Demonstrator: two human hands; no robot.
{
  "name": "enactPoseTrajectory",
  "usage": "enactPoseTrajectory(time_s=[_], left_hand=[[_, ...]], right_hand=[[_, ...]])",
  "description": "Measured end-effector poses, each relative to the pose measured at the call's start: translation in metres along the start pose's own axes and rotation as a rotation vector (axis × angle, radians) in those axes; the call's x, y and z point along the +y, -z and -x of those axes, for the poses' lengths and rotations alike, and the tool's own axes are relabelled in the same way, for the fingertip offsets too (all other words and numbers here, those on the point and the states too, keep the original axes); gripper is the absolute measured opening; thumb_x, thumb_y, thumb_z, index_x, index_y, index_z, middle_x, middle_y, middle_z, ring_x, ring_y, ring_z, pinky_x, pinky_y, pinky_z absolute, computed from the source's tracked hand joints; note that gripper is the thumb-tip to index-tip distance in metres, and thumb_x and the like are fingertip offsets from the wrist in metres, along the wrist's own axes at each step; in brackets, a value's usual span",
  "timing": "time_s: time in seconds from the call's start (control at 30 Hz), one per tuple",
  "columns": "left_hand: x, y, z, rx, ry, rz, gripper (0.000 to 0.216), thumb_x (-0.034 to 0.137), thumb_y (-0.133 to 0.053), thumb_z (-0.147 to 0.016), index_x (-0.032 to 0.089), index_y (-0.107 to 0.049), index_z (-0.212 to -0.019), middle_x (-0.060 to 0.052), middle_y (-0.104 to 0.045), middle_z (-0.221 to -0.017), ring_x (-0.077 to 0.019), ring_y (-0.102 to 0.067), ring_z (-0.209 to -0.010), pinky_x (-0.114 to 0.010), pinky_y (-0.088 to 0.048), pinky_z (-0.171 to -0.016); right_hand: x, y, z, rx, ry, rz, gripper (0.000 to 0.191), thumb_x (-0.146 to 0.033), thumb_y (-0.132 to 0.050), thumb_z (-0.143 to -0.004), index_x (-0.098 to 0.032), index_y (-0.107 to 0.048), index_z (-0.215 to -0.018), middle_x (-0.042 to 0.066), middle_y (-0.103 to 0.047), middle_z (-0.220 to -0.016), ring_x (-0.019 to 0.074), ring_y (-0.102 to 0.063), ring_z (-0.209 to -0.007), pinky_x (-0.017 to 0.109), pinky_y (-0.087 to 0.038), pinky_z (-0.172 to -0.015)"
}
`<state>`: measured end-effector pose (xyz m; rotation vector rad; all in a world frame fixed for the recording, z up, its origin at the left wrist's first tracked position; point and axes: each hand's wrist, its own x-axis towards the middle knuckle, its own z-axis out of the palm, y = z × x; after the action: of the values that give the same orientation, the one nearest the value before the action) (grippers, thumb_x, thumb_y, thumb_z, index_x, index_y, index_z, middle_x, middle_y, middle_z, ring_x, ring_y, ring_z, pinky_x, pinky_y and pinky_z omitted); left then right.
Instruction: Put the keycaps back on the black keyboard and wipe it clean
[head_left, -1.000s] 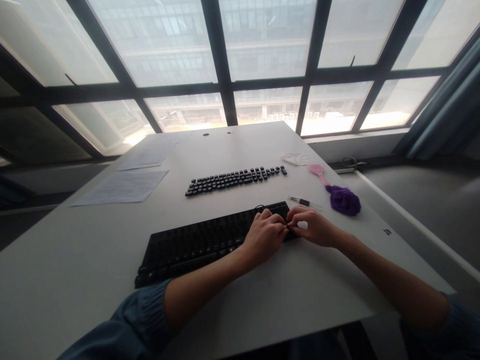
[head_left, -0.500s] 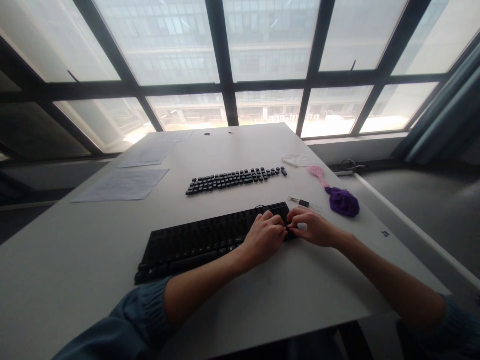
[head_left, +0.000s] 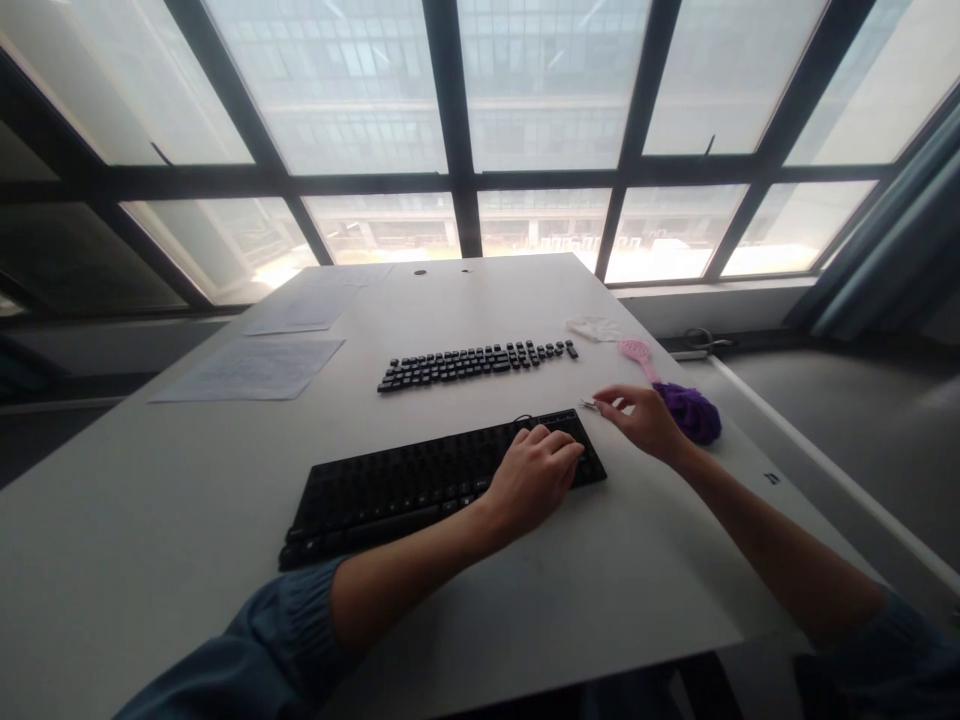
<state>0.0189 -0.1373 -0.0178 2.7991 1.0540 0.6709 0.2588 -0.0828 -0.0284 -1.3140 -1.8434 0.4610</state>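
Observation:
A black keyboard (head_left: 405, 480) lies on the table in front of me, many of its key positions without caps. My left hand (head_left: 529, 475) rests over its right end with the fingers curled down; what sits under the fingertips is hidden. Beyond the right end of the keyboard, my right hand (head_left: 634, 412) has thumb and fingers closed around a wire keycap puller (head_left: 590, 404). Only the puller's wire tip shows past the fingers. Farther back, loose black keycaps (head_left: 476, 364) are laid out in rows.
Paper sheets (head_left: 247, 369) lie on the left of the white table (head_left: 457, 305). To the right are a pink brush (head_left: 636, 352), a purple fuzzy bundle (head_left: 691, 413) and a clear plastic bag (head_left: 595, 328). Windows stand behind the table.
My right hand has left the keyboard's right end and moved up and right onto the keycap puller. The left hand stays on the keyboard. The view has shifted slightly.

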Motion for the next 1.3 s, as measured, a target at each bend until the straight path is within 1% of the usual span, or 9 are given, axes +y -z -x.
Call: enactPoseTrajectory(time_s=[0.1,0.33,0.47,0.63,0.9,1.0,1.07,1.17,1.3], left_hand=[[0.003,0.005,-0.001,-0.024,-0.015,-0.036,0.023,0.023,-0.047,-0.103,0.020,-0.070,-0.105,-0.006,-0.073,-0.102,-0.0208,-0.058,-0.092,-0.037,-0.040,-0.080],[0.002,0.017,0.007,-0.028,0.012,-0.078,0.022,0.022,-0.050,-0.101,0.019,-0.068,-0.088,-0.006,-0.070,-0.090,-0.0201,-0.057,-0.086,-0.036,-0.038,-0.076],[-0.006,0.023,0.021,-0.037,0.034,-0.074,0.021,0.021,-0.050,-0.100,0.019,-0.067,-0.087,-0.005,-0.070,-0.088,-0.0196,-0.057,-0.084,-0.036,-0.038,-0.075],[-0.023,0.026,0.035,-0.026,0.089,-0.086,0.020,0.021,-0.052,-0.099,0.019,-0.068,-0.088,-0.005,-0.070,-0.087,-0.0201,-0.058,-0.086,-0.036,-0.039,-0.077],[-0.026,0.024,0.041,-0.023,0.085,-0.064,0.021,0.021,-0.050,-0.100,0.019,-0.068,-0.090,-0.005,-0.071,-0.091,-0.0197,-0.058,-0.087,-0.036,-0.041,-0.078],[-0.024,0.021,0.041,-0.012,0.047,-0.023,0.020,0.022,-0.049,-0.101,0.020,-0.069,-0.102,-0.005,-0.072,-0.104,-0.0202,-0.060,-0.094,-0.036,-0.043,-0.081],[-0.022,0.019,0.041,-0.018,0.017,-0.007,0.020,0.022,-0.050,-0.101,0.020,-0.068,-0.108,-0.006,-0.072,-0.112,-0.0204,-0.060,-0.098,-0.037,-0.044,-0.082],[-0.022,0.015,0.041,-0.035,-0.005,-0.006,0.019,0.022,-0.052,-0.100,0.019,-0.068,-0.109,-0.006,-0.071,-0.115,-0.0209,-0.061,-0.101,-0.038,-0.045,-0.085],[-0.023,0.011,0.042,-0.039,-0.010,-0.023,0.018,0.022,-0.052,-0.100,0.019,-0.068,-0.106,-0.006,-0.072,-0.115,-0.0216,-0.061,-0.102,-0.039,-0.045,-0.086]], right_hand=[[0.016,-0.007,-0.037,0.098,-0.104,0.157,0.019,-0.029,-0.065,-0.088,-0.016,-0.076,-0.097,0.008,-0.077,-0.091,0.0212,-0.071,-0.082,0.032,-0.055,-0.079],[0.035,-0.040,-0.124,0.106,-0.323,0.432,0.018,-0.022,-0.063,-0.088,-0.015,-0.077,-0.097,0.013,-0.076,-0.099,0.0258,-0.069,-0.098,0.033,-0.050,-0.090],[0.042,-0.059,-0.147,0.093,-0.389,0.474,0.017,-0.024,-0.064,-0.088,-0.014,-0.077,-0.095,0.016,-0.075,-0.100,0.0288,-0.067,-0.104,0.036,-0.049,-0.093],[0.047,-0.067,-0.152,0.073,-0.434,0.491,0.015,-0.018,-0.064,-0.086,-0.013,-0.076,-0.093,0.019,-0.073,-0.102,0.0309,-0.066,-0.106,0.038,-0.049,-0.094],[0.026,-0.041,-0.128,0.092,-0.407,0.424,0.021,-0.014,-0.064,-0.081,-0.013,-0.076,-0.099,0.016,-0.076,-0.099,0.0274,-0.070,-0.099,0.033,-0.051,-0.089],[0.011,-0.027,-0.091,0.040,-0.390,0.293,0.025,-0.022,-0.070,-0.079,-0.016,-0.076,-0.102,0.009,-0.078,-0.088,0.0202,-0.071,-0.074,0.027,-0.053,-0.067],[0.002,-0.019,-0.060,-0.045,-0.390,0.029,0.031,-0.023,-0.073,-0.074,-0.014,-0.075,-0.104,0.008,-0.077,-0.080,0.0175,-0.067,-0.063,0.025,-0.049,-0.055],[-0.009,-0.012,-0.017,-0.185,-0.425,-0.211,0.038,-0.023,-0.075,-0.071,-0.013,-0.074,-0.107,0.005,-0.074,-0.071,0.0146,-0.063,-0.059,0.023,-0.047,-0.053],[-0.020,-0.006,0.008,-0.265,-0.495,-0.228,0.033,-0.023,-0.075,-0.069,-0.012,-0.077,-0.100,0.006,-0.074,-0.071,0.0137,-0.060,-0.057,0.024,-0.046,-0.053]])
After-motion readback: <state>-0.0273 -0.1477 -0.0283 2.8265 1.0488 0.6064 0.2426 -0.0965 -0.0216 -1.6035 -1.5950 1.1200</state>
